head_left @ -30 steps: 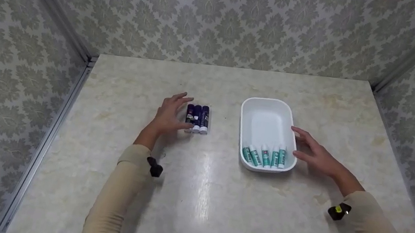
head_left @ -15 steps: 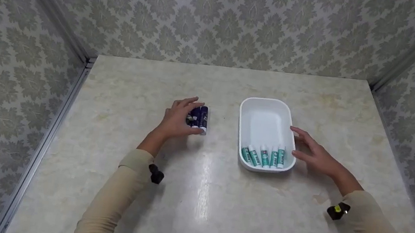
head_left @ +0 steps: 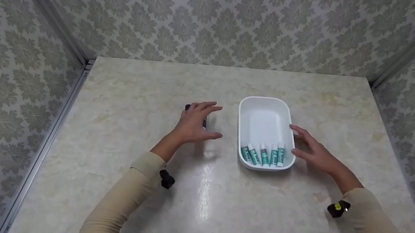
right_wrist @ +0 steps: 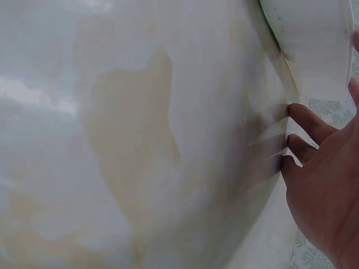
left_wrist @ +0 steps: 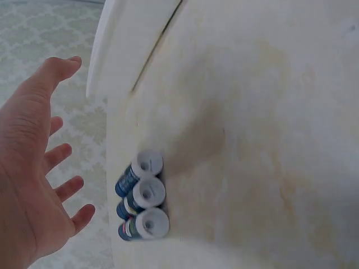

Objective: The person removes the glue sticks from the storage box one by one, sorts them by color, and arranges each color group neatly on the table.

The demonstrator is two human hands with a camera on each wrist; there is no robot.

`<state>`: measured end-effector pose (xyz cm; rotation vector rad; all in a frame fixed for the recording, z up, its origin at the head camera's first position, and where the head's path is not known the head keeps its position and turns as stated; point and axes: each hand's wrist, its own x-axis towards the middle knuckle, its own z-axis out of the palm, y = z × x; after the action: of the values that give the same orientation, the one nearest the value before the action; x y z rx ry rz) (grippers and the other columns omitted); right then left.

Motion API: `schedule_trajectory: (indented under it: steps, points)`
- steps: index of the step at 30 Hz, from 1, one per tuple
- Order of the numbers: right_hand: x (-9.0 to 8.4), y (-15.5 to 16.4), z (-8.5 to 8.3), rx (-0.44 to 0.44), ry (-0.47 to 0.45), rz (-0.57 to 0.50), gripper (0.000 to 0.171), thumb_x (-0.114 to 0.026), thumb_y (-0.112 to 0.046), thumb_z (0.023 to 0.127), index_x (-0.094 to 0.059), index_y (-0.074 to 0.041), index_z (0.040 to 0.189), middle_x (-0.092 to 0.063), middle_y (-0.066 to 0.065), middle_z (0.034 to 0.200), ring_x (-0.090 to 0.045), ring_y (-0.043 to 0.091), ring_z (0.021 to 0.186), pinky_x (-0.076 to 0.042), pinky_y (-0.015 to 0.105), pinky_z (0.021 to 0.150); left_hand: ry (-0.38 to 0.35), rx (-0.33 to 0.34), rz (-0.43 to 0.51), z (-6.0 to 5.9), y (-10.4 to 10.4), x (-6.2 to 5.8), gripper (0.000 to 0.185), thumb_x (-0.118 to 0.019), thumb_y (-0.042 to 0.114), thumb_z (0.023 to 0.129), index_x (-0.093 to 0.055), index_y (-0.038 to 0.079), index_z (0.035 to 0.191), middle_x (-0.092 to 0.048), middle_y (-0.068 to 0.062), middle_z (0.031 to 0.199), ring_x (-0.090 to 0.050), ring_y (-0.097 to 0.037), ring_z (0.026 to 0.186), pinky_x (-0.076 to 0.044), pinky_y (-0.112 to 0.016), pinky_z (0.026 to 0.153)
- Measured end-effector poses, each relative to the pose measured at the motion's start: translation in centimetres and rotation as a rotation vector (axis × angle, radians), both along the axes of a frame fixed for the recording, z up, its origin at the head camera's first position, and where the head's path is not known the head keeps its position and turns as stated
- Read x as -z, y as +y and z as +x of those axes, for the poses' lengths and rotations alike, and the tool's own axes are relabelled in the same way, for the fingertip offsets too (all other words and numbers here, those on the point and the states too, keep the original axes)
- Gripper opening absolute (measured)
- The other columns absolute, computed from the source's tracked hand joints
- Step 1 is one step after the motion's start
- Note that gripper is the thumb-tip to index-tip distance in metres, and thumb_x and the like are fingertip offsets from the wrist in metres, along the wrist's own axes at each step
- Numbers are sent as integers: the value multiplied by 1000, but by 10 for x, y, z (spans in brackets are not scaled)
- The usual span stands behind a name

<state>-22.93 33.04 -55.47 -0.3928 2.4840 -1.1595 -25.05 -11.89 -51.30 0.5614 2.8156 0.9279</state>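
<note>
Three dark-blue glue sticks [left_wrist: 147, 193] with white ends lie side by side on the table. In the head view my left hand [head_left: 192, 125] hovers over them and hides most of them, with one dark end [head_left: 187, 107] showing past it. The left wrist view shows that hand [left_wrist: 31, 162] apart from the sticks, fingers spread, holding nothing. A white plastic tub [head_left: 265, 120] stands to the right, with several teal-and-white tubes [head_left: 264, 156] along its near end. My right hand [head_left: 317, 153] rests its fingertips and thumb against the tub's right side, fingers loosely extended.
The pale marbled table [head_left: 250, 218] ends at a patterned wall [head_left: 227, 27] behind. More patterned panels with metal frame rails rise on both sides. A small black camera [head_left: 167, 179] sits on the left cuff, another [head_left: 337, 209] on the right.
My left hand has moved right over the dark-blue glue sticks, covering most of them and bringing its fingertips nearer the tub. The right hand has stayed at the tub's side.
</note>
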Motion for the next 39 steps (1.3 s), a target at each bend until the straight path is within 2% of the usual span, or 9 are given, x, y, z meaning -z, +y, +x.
schedule_trajectory:
  steps: [6, 14, 18, 28, 39]
  points:
    - [-1, 0, 0, 3, -3, 3, 82, -67, -41, 114, -21, -34, 180, -36, 23, 182, -32, 49, 171, -16, 80, 137, -14, 25, -9, 5, 23, -2, 89, -89, 51, 93, -52, 29, 170, -42, -4, 183, -38, -38, 167, -30, -80, 132]
    - [1, -1, 2, -5, 14, -28, 80, -68, -36, 114, -23, -29, 180, -39, 26, 180, -36, 51, 168, -18, 80, 136, -48, 69, -48, 11, 58, -6, 89, -90, 55, 91, -55, 30, 168, -47, -4, 178, -44, -37, 162, -38, -71, 131]
    - [1, -1, 2, 3, 8, -13, 80, -68, -38, 114, -23, -32, 180, -41, 25, 179, -36, 50, 169, -18, 80, 136, -55, 82, -77, 14, 72, -9, 89, -91, 55, 90, -54, 31, 167, -47, -3, 178, -43, -35, 162, -40, -66, 129]
    - [0, -2, 1, 7, 15, 3, 81, -68, -39, 113, -23, -31, 180, -41, 27, 179, -35, 51, 168, -17, 81, 135, -37, 154, -110, 16, 98, -14, 86, -89, 59, 91, -55, 35, 167, -48, 0, 178, -43, -31, 162, -43, -60, 127]
    - [-1, -1, 0, -8, 10, -18, 82, -69, -36, 114, -21, -30, 181, -44, 27, 177, -38, 52, 167, -20, 82, 134, -74, 202, -102, 19, 124, -20, 81, -85, 60, 95, -55, 35, 166, -55, 1, 172, -49, -27, 156, -45, -53, 124]
